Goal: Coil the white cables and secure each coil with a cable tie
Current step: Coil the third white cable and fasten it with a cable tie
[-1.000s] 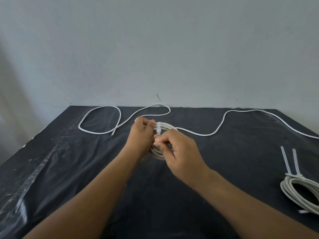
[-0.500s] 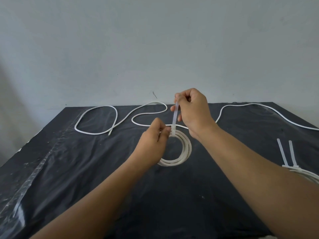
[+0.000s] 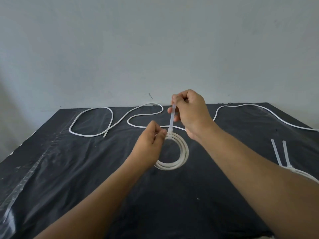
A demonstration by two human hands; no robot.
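Black tabletop [image 3: 82,169] — left hand [image 3: 149,144] pinches the coil [image 3: 183,153], right hand [image 3: 191,112] pinches the cable tie [image 3: 171,120] standing near-upright from it.

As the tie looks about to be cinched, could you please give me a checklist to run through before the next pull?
1. Left hand grips the coil beside the tie head: ok.
2. Right hand pinches the cable tie by its tail, raised upward: ok.
3. Coil turns sit bundled together, none straying: ok.
4. Tie encloses every turn: cannot tell, fingers hide it.
5. Loose cable lies outside the tie loop: cannot tell.
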